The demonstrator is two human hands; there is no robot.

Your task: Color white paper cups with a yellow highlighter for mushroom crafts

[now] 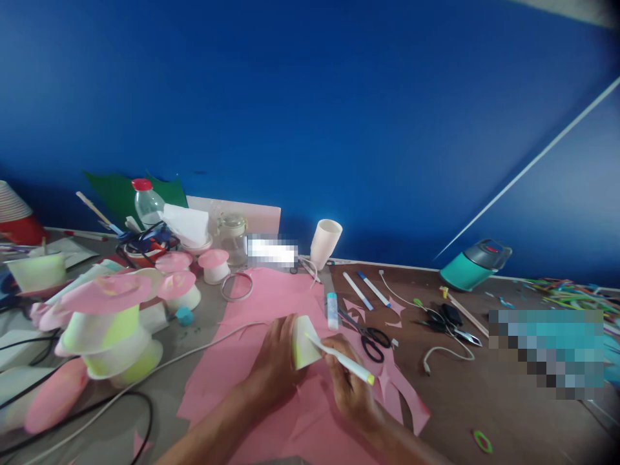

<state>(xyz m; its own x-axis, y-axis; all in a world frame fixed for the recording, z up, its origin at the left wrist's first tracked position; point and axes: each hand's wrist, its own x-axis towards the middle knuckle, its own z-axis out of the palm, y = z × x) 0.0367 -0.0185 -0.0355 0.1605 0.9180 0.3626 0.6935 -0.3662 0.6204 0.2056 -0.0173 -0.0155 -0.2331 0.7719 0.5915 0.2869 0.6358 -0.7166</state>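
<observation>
Near the front middle, over the pink paper point(271, 290), my left hand point(277, 355) is closed around a small white cup point(305, 342) with yellow-green colouring on it. The cup lies tilted on its side. In my right hand point(349, 381) is a white marker point(349, 367) with a yellow end; its other end touches or nearly touches the cup. A glue stick point(332, 311) stands just beyond my hands. Black-handled scissors point(372, 342) lie right of it, by pink paper scraps point(396, 305).
Pink-topped cups point(116, 323) and cables crowd the left side. A jar point(233, 240), stacked white cups point(325, 243) and a teal container point(475, 263) stand along the blue wall. Two more markers point(374, 289) and a white cable point(455, 352) lie on the right.
</observation>
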